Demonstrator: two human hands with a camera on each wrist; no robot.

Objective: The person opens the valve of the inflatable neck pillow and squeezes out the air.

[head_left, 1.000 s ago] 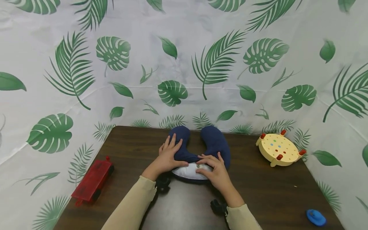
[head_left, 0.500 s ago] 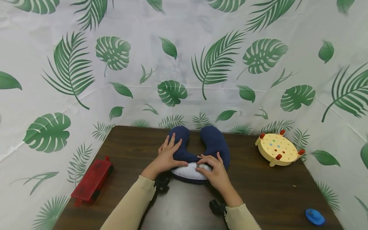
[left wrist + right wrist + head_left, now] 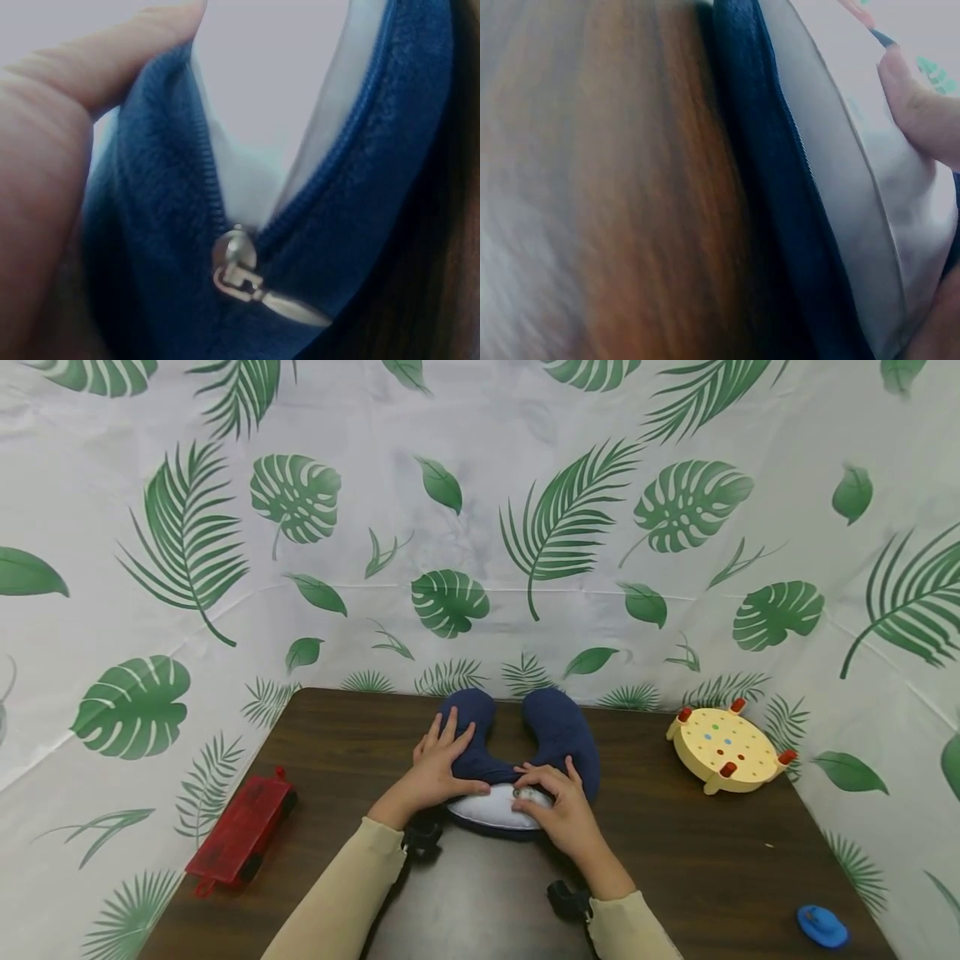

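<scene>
A navy neck pillow (image 3: 551,735) lies at the middle of the dark table (image 3: 697,860), its zipper parted over a white inner cushion (image 3: 491,807). The left hand (image 3: 438,768) rests flat on the pillow's left arm, fingers straight. The right hand (image 3: 558,806) pinches the zipper pull (image 3: 247,281) at center frame.

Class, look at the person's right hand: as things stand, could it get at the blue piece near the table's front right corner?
Probably yes. The right hand rests on the pillow, and only bare table lies between it and the blue piece. Nothing blocks the way, though it would first have to leave the pillow.
</scene>
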